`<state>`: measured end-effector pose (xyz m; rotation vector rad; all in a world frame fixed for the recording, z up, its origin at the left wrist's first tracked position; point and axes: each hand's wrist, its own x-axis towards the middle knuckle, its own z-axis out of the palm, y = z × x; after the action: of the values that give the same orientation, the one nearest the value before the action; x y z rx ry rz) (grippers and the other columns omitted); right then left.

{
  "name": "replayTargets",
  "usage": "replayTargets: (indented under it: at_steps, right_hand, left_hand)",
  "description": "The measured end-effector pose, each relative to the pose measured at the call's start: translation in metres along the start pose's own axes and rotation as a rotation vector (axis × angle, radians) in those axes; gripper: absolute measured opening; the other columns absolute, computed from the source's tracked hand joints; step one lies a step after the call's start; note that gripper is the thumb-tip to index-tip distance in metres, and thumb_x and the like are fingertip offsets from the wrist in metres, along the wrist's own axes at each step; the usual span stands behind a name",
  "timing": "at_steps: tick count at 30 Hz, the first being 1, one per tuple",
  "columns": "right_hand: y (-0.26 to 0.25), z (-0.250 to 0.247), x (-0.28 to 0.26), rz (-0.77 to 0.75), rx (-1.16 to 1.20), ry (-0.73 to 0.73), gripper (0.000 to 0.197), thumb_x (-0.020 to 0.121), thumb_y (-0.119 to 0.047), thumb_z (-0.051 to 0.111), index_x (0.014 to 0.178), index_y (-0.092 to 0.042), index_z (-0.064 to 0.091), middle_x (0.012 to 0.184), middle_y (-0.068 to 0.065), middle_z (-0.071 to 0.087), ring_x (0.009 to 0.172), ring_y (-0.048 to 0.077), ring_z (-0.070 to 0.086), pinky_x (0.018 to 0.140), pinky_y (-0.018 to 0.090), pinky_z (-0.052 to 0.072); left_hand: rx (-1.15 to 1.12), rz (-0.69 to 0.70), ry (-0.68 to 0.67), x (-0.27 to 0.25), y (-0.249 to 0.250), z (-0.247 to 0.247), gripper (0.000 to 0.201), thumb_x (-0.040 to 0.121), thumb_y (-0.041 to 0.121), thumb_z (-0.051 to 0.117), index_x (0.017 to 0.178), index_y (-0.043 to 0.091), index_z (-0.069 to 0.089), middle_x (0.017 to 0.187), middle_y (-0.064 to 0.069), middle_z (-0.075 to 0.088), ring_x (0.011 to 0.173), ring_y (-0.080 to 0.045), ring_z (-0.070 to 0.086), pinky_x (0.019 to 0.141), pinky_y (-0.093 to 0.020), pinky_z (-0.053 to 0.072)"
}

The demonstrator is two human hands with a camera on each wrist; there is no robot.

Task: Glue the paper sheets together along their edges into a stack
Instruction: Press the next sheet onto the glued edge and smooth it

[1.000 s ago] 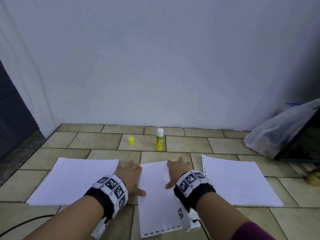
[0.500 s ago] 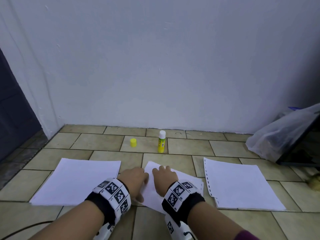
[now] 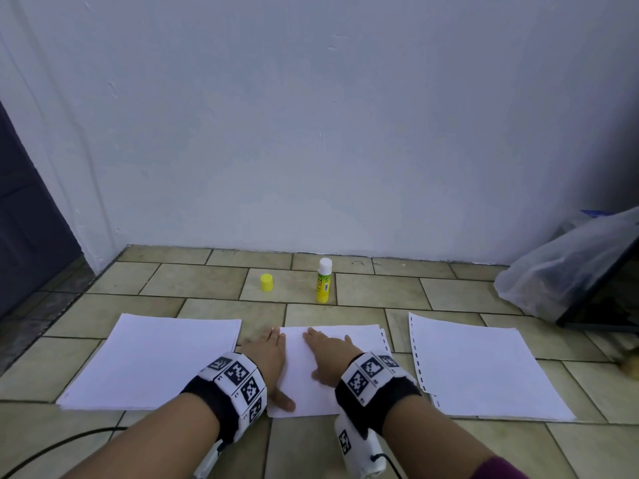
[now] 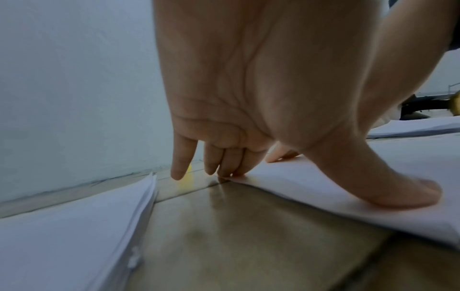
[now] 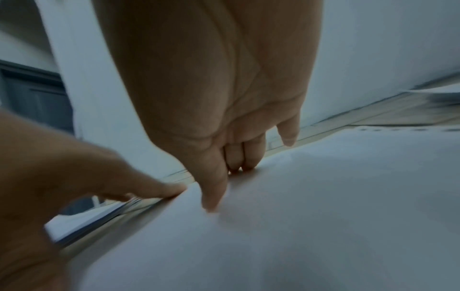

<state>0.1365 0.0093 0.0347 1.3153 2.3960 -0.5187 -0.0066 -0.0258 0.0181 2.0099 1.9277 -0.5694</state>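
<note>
A white middle sheet with a punched right edge lies square on the tiled floor between two paper stacks. My left hand lies flat at its left edge, fingertips at the far corner and thumb pressing the near part. My right hand presses flat on the sheet with straight fingers. An uncapped yellow glue stick stands upright behind the sheet, and its yellow cap sits to its left.
A paper stack lies on the left, another with a perforated edge on the right. A clear plastic bag leans at the far right by a dark frame. A black cable runs near left. The white wall stands close behind.
The middle sheet has been turned from lengthwise, through a diagonal, to lie crosswise with its punched edge on the right. Both hands turned with it and now lie flat on it.
</note>
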Motion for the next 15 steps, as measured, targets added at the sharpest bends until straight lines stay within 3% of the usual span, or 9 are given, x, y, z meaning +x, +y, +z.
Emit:
replayTargets:
  at_steps: [6,9,12,15]
  right_hand:
    - [0.062,-0.001,-0.012,0.181,0.166,0.03,0.069,0.097,-0.041,0.047,0.152,-0.019,0.012,0.159,-0.001,0.018,0.142,0.022,0.026,0.116,0.036,0.022]
    - [0.077,-0.002,-0.019,0.219,0.172,0.052,0.073,0.094,-0.042,0.054,0.152,-0.021,0.015,0.158,-0.001,0.019,0.142,0.021,0.025,0.115,0.031,0.023]
    - [0.076,-0.002,-0.023,0.242,0.196,0.088,0.085,0.083,-0.036,0.07,0.15,-0.019,0.02,0.149,0.004,0.037,0.135,0.022,0.037,0.109,0.03,0.031]
    - [0.067,-0.002,-0.018,0.282,0.127,0.118,0.082,0.078,-0.032,0.076,0.144,-0.014,0.03,0.138,0.006,0.046,0.127,0.022,0.046,0.103,0.032,0.04]
  left_hand:
    - [0.022,0.02,-0.005,-0.004,0.002,-0.004,0.124,0.076,0.066,0.064,0.151,0.001,-0.011,0.161,-0.01,-0.012,0.149,-0.023,-0.009,0.121,-0.043,0.008]
    - [0.039,0.023,-0.011,-0.008,0.003,-0.006,0.121,0.079,0.066,0.061,0.151,0.001,-0.012,0.16,-0.011,-0.013,0.149,-0.023,-0.009,0.121,-0.043,0.008]
    - [0.02,0.022,-0.021,-0.01,0.003,-0.006,0.121,0.079,0.065,0.062,0.15,0.001,-0.013,0.16,-0.01,-0.014,0.149,-0.023,-0.01,0.121,-0.043,0.008]
    - [0.016,0.023,-0.013,-0.011,0.002,-0.009,0.121,0.078,0.064,0.063,0.151,0.002,-0.011,0.161,-0.009,-0.012,0.149,-0.021,-0.009,0.121,-0.042,0.009]
